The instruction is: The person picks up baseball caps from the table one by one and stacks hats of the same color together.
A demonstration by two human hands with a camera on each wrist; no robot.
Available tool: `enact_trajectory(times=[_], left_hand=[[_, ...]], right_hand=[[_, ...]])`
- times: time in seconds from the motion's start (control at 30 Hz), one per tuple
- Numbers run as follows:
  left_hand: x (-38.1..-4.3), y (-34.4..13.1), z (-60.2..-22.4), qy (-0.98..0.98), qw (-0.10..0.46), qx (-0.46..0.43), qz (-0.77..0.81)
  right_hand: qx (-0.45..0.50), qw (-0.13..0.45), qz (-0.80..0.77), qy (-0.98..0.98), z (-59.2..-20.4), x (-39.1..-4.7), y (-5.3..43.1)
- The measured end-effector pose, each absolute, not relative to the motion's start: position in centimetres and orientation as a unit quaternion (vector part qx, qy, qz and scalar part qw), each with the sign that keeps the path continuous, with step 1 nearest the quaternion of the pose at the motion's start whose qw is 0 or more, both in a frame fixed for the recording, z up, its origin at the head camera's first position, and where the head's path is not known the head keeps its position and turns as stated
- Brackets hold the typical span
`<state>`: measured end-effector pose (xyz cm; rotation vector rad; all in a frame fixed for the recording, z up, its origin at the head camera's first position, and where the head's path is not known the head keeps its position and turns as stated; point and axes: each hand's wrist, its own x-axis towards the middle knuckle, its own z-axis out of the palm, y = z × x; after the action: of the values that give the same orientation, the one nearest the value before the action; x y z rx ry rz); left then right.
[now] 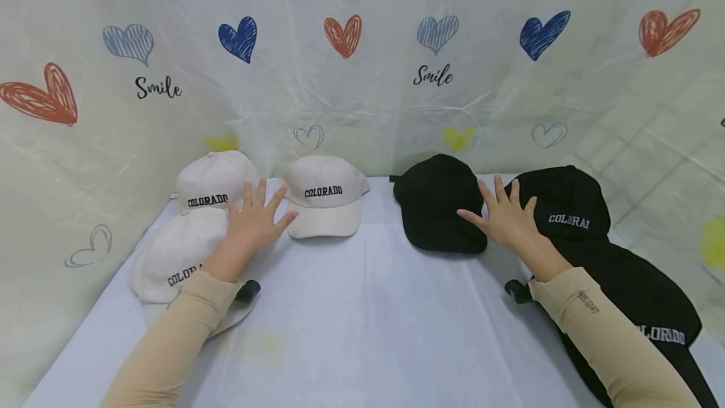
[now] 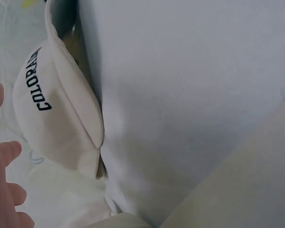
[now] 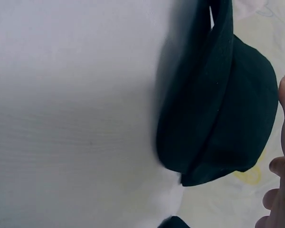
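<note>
Fingers spread, my left hand (image 1: 253, 224) holds nothing and overlaps the gap between the white caps in the head view. Right of it is a white COLORADO cap (image 1: 323, 220), which also shows in the left wrist view (image 2: 61, 126). Two more white caps, one behind (image 1: 212, 175) and one in front (image 1: 170, 247), lie at left, the front one partly hidden by my arm. My right hand (image 1: 508, 219), likewise spread and holding nothing, overlaps the edge of a black cap (image 1: 438, 206). Another black cap (image 1: 572, 197) is beside its fingers, with a third (image 1: 640, 288) partly behind my sleeve.
A white cloth (image 1: 374, 320) covers the table, its middle stretching between the two groups of caps. Behind it hangs a pale curtain (image 1: 385, 106) printed with hearts and "Smile". A small dark device (image 1: 247, 291) sits at my left wrist, another (image 1: 517, 291) at my right.
</note>
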<state>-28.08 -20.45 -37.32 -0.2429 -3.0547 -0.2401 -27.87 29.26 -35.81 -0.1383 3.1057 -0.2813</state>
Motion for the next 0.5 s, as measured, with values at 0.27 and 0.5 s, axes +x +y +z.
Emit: enact_trajectory(times=[0.27, 0.5], left_hand=[[-27.5, -20.1, -37.6, -0.993, 0.019, -0.088, -0.07], [-27.1, -20.0, -37.7, -0.993, 0.013, -0.087, -0.076]], right_hand=[[-0.066, 0.0, -0.093, 0.994, -35.6, -27.3, 28.5], [-0.09, -0.01, -0.085, 0.992, -35.4, -27.0, 27.0]])
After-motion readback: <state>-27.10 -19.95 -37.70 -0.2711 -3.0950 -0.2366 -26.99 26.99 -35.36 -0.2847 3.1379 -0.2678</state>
